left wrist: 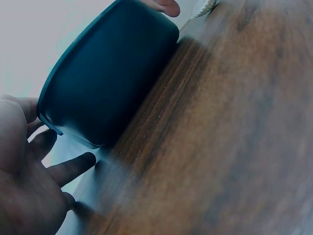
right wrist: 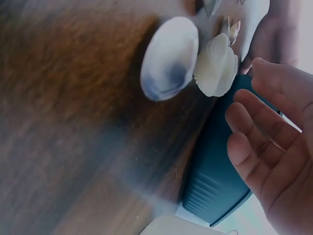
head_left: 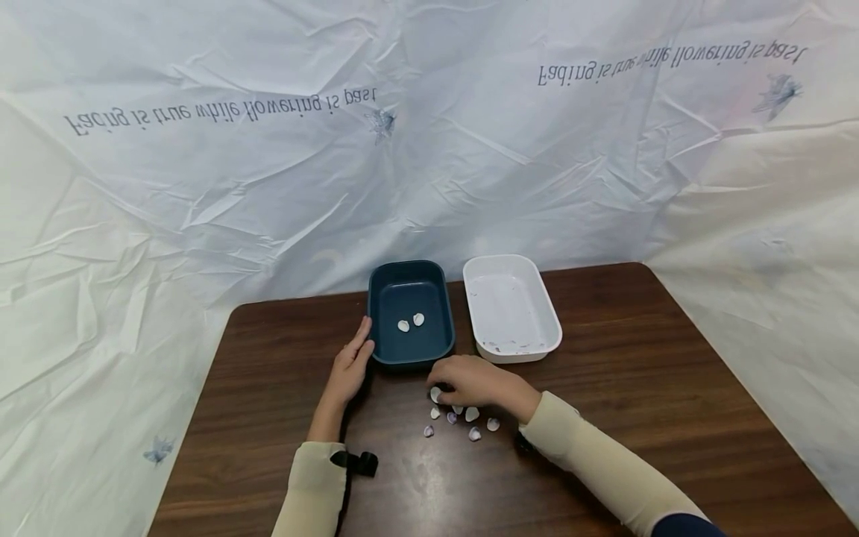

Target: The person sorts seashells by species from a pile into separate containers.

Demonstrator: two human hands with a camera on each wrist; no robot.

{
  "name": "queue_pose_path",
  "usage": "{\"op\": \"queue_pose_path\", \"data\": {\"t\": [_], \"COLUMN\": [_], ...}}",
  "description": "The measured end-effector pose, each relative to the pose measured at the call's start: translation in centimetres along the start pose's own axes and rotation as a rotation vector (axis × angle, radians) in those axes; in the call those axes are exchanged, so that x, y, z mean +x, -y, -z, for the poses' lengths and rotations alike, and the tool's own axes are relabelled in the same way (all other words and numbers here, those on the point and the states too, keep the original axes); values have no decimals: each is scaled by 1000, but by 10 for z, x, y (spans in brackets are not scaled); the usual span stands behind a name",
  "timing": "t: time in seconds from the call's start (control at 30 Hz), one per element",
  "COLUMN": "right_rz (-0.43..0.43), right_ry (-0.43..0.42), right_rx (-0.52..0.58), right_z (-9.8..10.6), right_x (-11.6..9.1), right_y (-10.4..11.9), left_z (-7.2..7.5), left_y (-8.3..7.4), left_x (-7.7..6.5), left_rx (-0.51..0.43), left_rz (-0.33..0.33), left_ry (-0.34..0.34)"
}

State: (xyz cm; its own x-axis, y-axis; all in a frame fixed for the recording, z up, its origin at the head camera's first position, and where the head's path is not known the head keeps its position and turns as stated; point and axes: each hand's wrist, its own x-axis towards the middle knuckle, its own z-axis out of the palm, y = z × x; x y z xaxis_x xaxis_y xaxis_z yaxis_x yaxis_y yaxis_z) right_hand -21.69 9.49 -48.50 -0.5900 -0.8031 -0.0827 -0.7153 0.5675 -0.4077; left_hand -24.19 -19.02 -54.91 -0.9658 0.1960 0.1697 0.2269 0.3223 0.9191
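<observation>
My left hand rests against the left side of a dark blue tray, its fingers fairly straight; in the left wrist view, fingers touch the tray's rim. Two white seashells lie inside that tray. In front of it, my right hand reaches down over a loose group of seashells, pinching a white seashell between thumb and fingertips. Beside that hand lie a pale ribbed shell and a smooth white shell with a purple patch. Several small white and purple shells are scattered nearer me.
To the right of the blue tray stands a white tray with dark flecks near its front wall. Both trays sit towards the far edge of the brown wooden table. A pale printed sheet hangs behind the table.
</observation>
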Motion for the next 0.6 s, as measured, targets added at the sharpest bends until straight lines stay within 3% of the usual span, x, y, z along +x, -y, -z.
{"op": "queue_pose_path", "data": {"t": [0.47,0.6], "right_rz": [11,4], "right_ry": [22,27], "right_rx": [-29,-34], "right_z": [-7,-8], "right_x": [3,3], "right_y": [-3,-3], "left_z": [-2,-1], "left_y": [0,-6], "left_x": [0,0], "left_rx": [6,6], "left_rz": [-5,3], "left_ry": [-10,-3]}}
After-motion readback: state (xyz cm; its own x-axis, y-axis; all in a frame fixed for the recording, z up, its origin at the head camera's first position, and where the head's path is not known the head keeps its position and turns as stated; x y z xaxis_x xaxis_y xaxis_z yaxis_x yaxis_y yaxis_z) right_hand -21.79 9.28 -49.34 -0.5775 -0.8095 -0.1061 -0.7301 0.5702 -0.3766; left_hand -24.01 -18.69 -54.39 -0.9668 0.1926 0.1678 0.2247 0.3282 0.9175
